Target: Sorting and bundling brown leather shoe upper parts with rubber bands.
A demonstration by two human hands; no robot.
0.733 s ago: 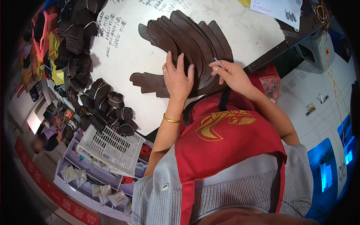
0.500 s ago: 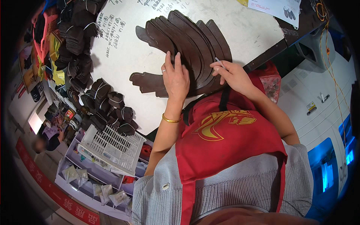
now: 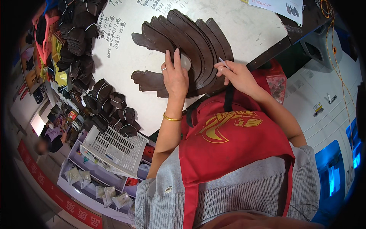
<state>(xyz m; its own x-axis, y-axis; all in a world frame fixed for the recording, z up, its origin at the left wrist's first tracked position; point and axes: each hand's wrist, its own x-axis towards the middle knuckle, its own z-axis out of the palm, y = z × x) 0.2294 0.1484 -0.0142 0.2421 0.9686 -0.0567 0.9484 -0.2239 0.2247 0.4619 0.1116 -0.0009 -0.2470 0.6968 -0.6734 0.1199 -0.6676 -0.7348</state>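
Observation:
Dark brown, curved U-shaped leather pieces (image 3: 209, 49) lie fanned and overlapping on the white tabletop. Over the inner edge of the fan rests my left hand (image 3: 176, 79), its fingers stretched out and the fingertips on the leather; it grips nothing. My right hand (image 3: 239, 76) is at the right side of the fan, with a thin pale pen-like stick (image 3: 224, 63) pinched between thumb and fingers. The tip of the stick points at the outer pieces; whether it touches them I cannot tell.
Tied bundles of dark pieces (image 3: 102, 91) pile up along the left table edge. Below them stands a white slatted crate (image 3: 118, 147). A printed sheet (image 3: 280, 8) lies at the far right corner. Handwriting marks the white tabletop (image 3: 122, 72). Another person (image 3: 53, 141) is in the left background.
The leather pieces have spread and slid slightly to the left, baring a white patch beside my left fingers. My left hand has shifted a little left; the right stays nearly in place.

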